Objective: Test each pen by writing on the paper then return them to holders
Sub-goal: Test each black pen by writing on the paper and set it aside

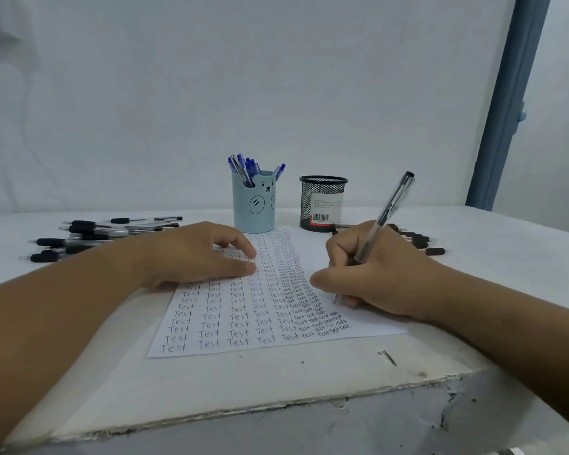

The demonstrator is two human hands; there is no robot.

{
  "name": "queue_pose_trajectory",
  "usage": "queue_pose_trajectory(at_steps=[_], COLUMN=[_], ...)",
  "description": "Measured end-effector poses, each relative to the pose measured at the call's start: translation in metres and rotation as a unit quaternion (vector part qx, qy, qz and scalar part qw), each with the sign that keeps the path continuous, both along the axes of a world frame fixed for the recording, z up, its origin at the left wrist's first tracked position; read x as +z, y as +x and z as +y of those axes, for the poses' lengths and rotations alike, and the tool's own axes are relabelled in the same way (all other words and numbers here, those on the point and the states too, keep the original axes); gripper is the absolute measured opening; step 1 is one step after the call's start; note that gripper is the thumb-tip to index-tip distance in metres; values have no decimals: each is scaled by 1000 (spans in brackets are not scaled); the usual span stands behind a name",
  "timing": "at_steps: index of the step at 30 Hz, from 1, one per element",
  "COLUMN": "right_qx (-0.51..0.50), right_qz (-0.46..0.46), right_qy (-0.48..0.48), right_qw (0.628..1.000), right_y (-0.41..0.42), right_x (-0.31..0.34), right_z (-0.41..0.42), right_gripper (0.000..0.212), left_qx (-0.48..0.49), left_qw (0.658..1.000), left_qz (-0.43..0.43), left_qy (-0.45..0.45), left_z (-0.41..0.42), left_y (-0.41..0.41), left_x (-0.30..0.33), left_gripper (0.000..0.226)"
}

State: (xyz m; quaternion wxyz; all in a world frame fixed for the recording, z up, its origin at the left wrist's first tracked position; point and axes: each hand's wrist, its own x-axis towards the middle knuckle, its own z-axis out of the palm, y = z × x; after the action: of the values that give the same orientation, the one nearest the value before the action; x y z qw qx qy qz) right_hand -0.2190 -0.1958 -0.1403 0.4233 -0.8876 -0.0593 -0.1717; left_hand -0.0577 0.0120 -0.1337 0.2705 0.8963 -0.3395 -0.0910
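Note:
A white sheet of paper [240, 333] filled with rows of the word "Test" lies in front of me on the table. My right hand [372, 274] grips a clear pen with a black cap [388, 208], its tip down on the paper's right side. My left hand [197, 254] rests flat on the upper left of the sheet, fingers straight. Behind the paper stands a light blue bear holder [253, 208] with several blue pens [243, 169] in it. A black mesh holder [322, 205] stands to its right.
Several black pens [89, 238] lie loose on the table at the left. More black pens [418, 241] lie behind my right hand. The white table [276, 382] has a chipped front edge. A blue door frame [506, 110] rises at the far right.

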Motion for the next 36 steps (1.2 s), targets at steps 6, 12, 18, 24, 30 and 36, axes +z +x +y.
queue_pose_trajectory(at_steps=[6,12,18,24,30,36], right_qx=[4,2,12,12,10,11], right_qz=[20,24,36,24,18,15], right_qy=[-27,-38,-35,-44,-35,-58], right_qw=[999,999,999,999,999,998], right_y=[0,0,-1,0,0,1], right_x=[-1,-1,0,-1,-1,-1], right_z=[2,4,3,4,3,2], right_gripper=[39,38,38,39,41,43], left_qx=[-2,2,2,-4,-5,-4], left_qw=[1000,1000,1000,1000,1000,1000], left_qz=[8,9,11,9,-7,-2], left_qy=[2,6,6,9,17,21], left_z=[-1,0,-1,-1,0,-1], left_y=[-1,-2,-5,-6,-5,-4], left_x=[0,0,1,1,1,1], left_gripper=[26,26,24,24,24,25])
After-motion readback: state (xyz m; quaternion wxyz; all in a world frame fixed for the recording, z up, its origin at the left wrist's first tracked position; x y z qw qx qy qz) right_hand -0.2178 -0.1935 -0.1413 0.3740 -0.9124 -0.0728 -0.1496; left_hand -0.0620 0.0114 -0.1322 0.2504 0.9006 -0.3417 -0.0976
